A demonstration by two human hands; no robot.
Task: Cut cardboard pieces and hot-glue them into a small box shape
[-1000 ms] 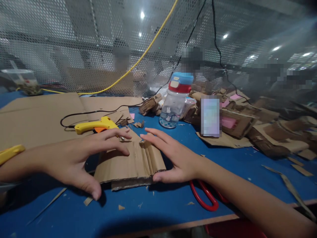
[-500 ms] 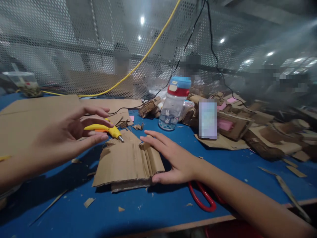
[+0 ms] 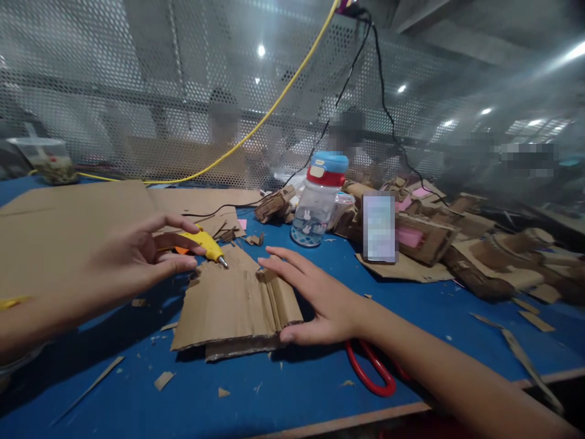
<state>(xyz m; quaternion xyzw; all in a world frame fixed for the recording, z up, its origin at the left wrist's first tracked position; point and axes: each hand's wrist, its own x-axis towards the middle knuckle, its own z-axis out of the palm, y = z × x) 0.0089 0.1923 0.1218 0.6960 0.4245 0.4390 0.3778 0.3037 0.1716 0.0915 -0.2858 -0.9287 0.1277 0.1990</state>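
I see a blue table [image 3: 311, 396], a red handle [image 3: 382, 389] by its front edge, tan cardboard [image 3: 223, 305], a yellow glue gun [image 3: 210, 246], a clear bottle [image 3: 317, 207] with white rabbits [image 3: 307, 215] and a blue-and-red lid [image 3: 329, 164].

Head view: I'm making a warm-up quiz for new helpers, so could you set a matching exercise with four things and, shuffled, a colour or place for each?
Things:
1. looped handle
2. bottle
3. glue gun
4. right hand

Colours or places:
A. at the right edge of the cardboard piece
B. yellow, with a metal tip
C. red, partly hidden by the right forearm
D. blue and red on top

Pairs: 1-C, 2-D, 3-B, 4-A
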